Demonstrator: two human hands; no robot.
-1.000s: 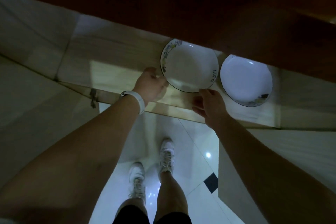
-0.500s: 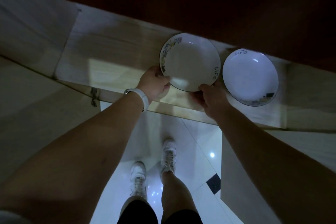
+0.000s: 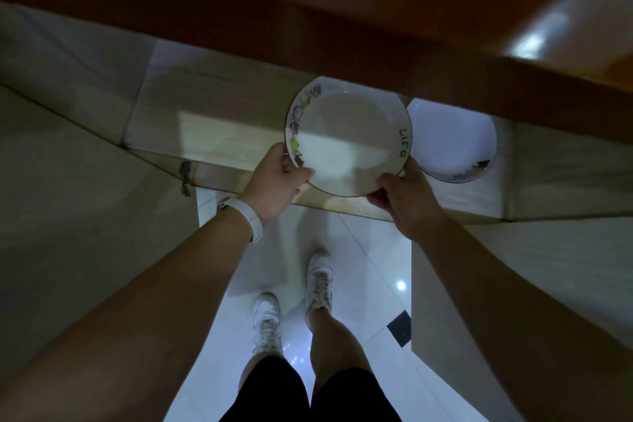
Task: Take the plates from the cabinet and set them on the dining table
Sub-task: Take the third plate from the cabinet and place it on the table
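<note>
Fingers (image 3: 388, 178) of our right hand (image 3: 407, 199) curl over the lower right rim of the nearer plate (image 3: 346, 137), and our left hand (image 3: 274, 178) pinches its lower left rim, thumb on top; both hands are closed on this 1 plate. It sits just right of the frame's centre, over the front edge of the cabinet shelf (image 3: 219, 134), its near edge past the lip. We cannot tell whether its far edge rests on the shelf or is already lifted clear.

A second plate (image 3: 452, 137) lies flat on the shelf to the right, its left edge tucked behind the held plate's right rim; whether they touch is unclear. A dark wooden panel (image 3: 308, 27) crosses the frame just above both plates.

We judge the step to be drawing the first of 2 plates out of the cabinet; nothing has reached the dining table, which is not in view.

What could go wrong: the grip is only at the near rim, so the glazed plate could tip away and slip as its weight leaves the shelf. Pulling it sideways to the right might nudge the second plate. Lifting too high could knock the far rim on the panel above. The light is dim, and below us is hard tiled floor (image 3: 359, 250) beside our shoes (image 3: 267, 322), so a drop would likely break it.
</note>
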